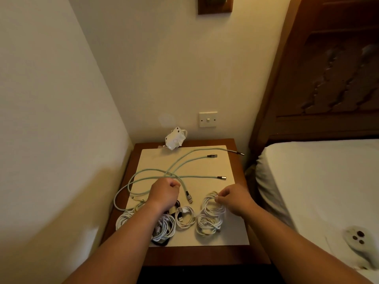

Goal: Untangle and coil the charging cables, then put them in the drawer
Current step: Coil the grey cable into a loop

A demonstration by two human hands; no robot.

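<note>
Cables cover a cream board (225,234) that lies on the wooden bench (205,256). The left grip (165,192) is over the board's middle, curled into a fist round the green cable (201,176) where its strands cross. From the fist, one short end with a metal plug (189,198) points toward the board's near edge. Other green strands fan out to the board's far right corner, and a loop hangs off its left edge. The right grip (235,198) is at the board's right side, thumb and fingertips pinching the top of a white coil (212,207), which lies flat just left of the knuckles. A second coil (208,224) touches it on the near side. A small coil (185,217) with USB plugs sits between the two forearms.

The left forearm hides much of a white heap (164,228) at the board's near left, so the number of cables there is unclear; something dark shows under it. A white block (175,139) in wrinkled wrapping stands at the board's far edge, and what it is cannot be told. The fist hides its own fingertips.
</note>
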